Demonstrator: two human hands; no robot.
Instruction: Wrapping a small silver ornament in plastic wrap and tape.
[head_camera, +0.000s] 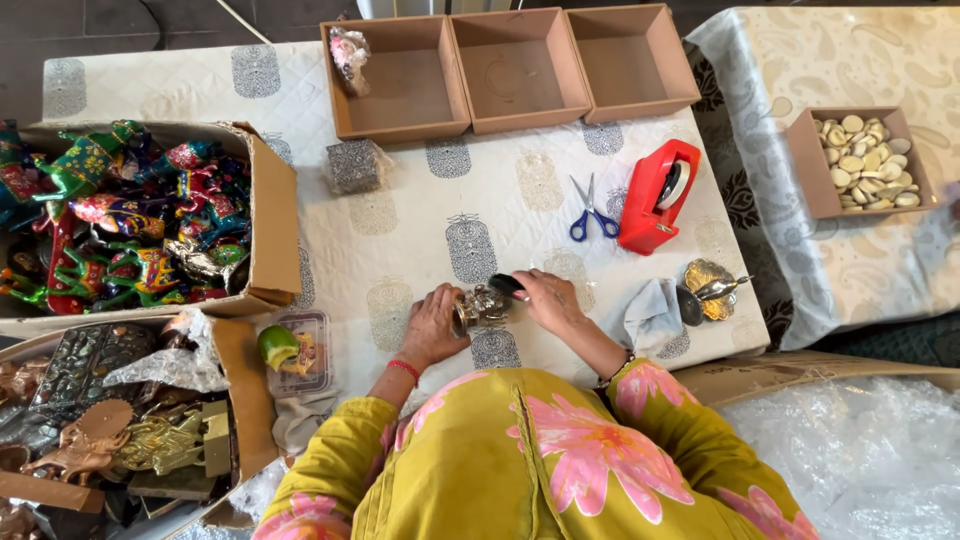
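Observation:
My left hand (430, 325) grips a small shiny metal ornament (478, 307) just above the patterned white tablecloth (440, 215). My right hand (545, 298) meets it from the right, fingers on the ornament and on a dark rounded piece (505, 284) at its top. Both hands are close together near the table's front edge, above my yellow floral sleeves.
Three open brown boxes (510, 70) line the far edge. Blue scissors (592, 212) and a red tape dispenser (658, 195) lie to the right, a grey cloth (650, 315) and metal pieces (708, 282) nearer. Cartons of colourful figurines (130, 215) and brass items (110, 420) stand left; a box of pale stones (868, 160) right.

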